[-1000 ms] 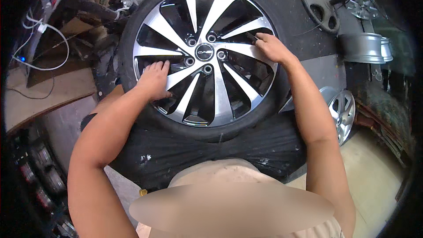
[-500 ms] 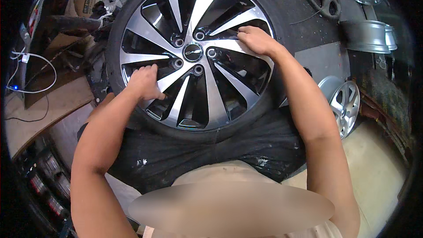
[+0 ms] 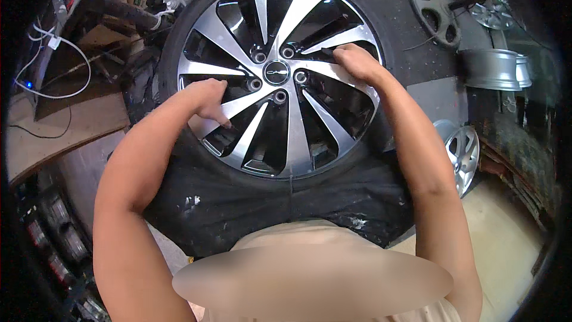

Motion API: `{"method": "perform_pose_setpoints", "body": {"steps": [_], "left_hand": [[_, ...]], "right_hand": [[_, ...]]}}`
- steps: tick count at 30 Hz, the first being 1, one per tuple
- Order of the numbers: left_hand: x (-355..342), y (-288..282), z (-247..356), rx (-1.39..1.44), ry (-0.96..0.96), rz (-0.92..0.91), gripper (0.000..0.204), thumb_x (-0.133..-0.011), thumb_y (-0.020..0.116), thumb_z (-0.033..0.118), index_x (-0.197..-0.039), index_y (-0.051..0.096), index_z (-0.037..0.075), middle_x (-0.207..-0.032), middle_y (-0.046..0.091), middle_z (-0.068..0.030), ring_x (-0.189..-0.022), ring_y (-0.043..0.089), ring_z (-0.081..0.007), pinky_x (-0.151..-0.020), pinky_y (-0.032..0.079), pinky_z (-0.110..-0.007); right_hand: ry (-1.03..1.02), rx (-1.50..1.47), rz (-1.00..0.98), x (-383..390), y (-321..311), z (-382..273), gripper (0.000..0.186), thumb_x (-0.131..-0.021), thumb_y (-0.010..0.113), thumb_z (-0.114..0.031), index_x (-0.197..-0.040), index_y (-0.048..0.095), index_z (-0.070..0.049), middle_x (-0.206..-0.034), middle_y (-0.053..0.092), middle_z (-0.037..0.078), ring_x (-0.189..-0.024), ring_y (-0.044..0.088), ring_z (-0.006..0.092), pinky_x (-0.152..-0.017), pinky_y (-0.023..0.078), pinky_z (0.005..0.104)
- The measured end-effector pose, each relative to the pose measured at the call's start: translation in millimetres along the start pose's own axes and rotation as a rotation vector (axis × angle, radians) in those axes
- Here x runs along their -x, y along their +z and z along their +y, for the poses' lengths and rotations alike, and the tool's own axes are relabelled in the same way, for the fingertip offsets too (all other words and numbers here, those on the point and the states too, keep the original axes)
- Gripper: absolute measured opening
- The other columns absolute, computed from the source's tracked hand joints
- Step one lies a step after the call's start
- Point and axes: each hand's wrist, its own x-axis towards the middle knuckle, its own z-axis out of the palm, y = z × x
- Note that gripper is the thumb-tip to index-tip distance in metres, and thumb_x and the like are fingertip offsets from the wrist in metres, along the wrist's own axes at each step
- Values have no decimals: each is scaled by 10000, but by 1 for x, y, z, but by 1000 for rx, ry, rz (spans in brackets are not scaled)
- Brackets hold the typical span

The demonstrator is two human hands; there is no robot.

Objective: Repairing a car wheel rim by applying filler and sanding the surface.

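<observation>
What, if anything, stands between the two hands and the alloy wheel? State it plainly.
Nothing visible does. The left hand already rests on a silver spoke of the alloy wheel, and the right hand presses on a spoke right of the centre cap. Both touch the wheel face directly.

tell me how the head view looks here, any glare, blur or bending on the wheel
Head view: bright glare on the silver spokes of the alloy wheel, its dark pockets deep in shadow; the left hand and right hand are fairly sharp; fisheye bending curves the spare rims at the right; the corners go black; a smooth blurred patch covers the lower centre.
</observation>
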Motion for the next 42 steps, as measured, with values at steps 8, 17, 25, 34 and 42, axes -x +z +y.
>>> {"method": "perform_pose_setpoints", "body": {"steps": [8, 17, 25, 34, 42], "left_hand": [[1, -11, -12, 111, 171, 143, 912, -740, 910, 647, -1262, 735, -80, -1239, 765, -307, -1160, 740, -464, -1047, 575, -491], [-14, -24, -18, 49, -3, 160, 667, -1108, 550, 582, -1228, 759, -40, -1248, 737, -333, -1203, 694, -494, -1039, 545, -557], [-32, -32, -9, -14, -44, 119, 600, -1079, 599, 565, -1199, 783, 6, -1204, 760, -301, -1160, 708, -507, -1004, 556, -571], [-4, -90, 124, 125, 254, 350, 485, -971, 788, 393, -1290, 751, 31, -1172, 773, -251, -1143, 717, -453, -1015, 569, -535], [-33, -44, 117, 57, 424, 516, 736, -916, 859, 295, -1553, 581, 53, -1502, 584, -205, -1403, 539, -426, -1212, 440, -500]], "right_hand": [[19, 37, -46, 36, 5, -7, 491, -1018, 490, -336, -1067, 774, 62, -1240, 719, 357, -1182, 681, 507, -1077, 496, 537], [1, -19, -53, 55, 26, 1, 365, -1019, 509, -226, -1068, 767, 27, -1216, 739, 286, -1183, 693, 478, -1062, 526, 541], [20, -61, -134, 74, 11, 30, 477, -994, 561, -363, -1155, 759, 40, -1236, 736, 330, -1176, 706, 493, -1052, 537, 549], [216, -40, 393, 179, -129, 38, 301, -918, 625, -211, -1018, 620, 72, -913, 658, 315, -834, 648, 465, -785, 520, 509], [-79, 79, 424, 205, -111, 4, 222, -886, 711, -120, -1032, 637, 31, -977, 679, 250, -909, 641, 483, -825, 528, 531]]}}
